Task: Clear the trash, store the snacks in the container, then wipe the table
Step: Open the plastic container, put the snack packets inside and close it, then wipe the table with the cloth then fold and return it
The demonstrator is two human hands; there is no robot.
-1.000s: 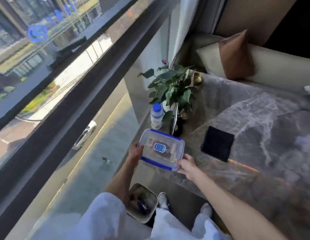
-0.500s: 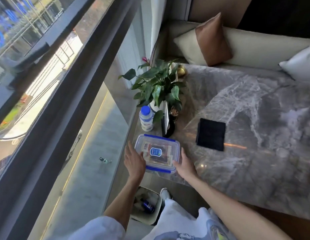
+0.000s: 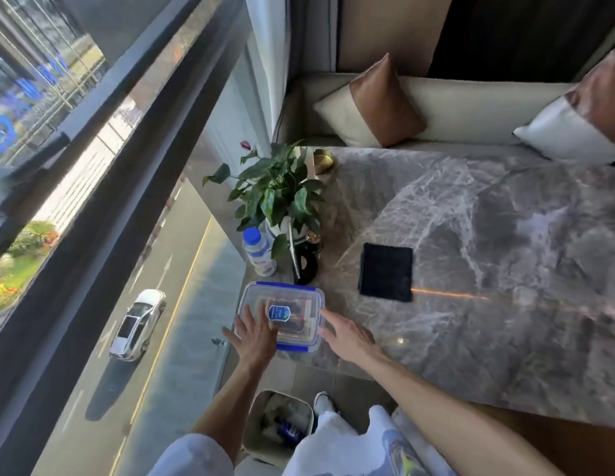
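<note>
A clear plastic container point(image 3: 292, 302) with a blue-rimmed lid sits at the near left corner of the grey marble table point(image 3: 470, 321); snack packets show through the lid. My left hand point(image 3: 254, 334) lies flat on the lid's near left part, fingers spread. My right hand point(image 3: 347, 334) hovers open just right of the container, fingertips at its edge. A dark folded cloth point(image 3: 385, 271) lies on the table to the right, beyond the container. Below the table edge stands a bin point(image 3: 280, 424) with wrappers and a can inside.
A small white bottle with a blue cap point(image 3: 259, 252) and a potted plant point(image 3: 282, 197) stand behind the container by the window. A gold dish point(image 3: 323, 161) sits at the far corner. A sofa with cushions point(image 3: 378, 104) runs along the far side.
The container went from being held above the table's corner to resting on it. My left hand moved onto the lid; my right hand let go and opened beside it.
</note>
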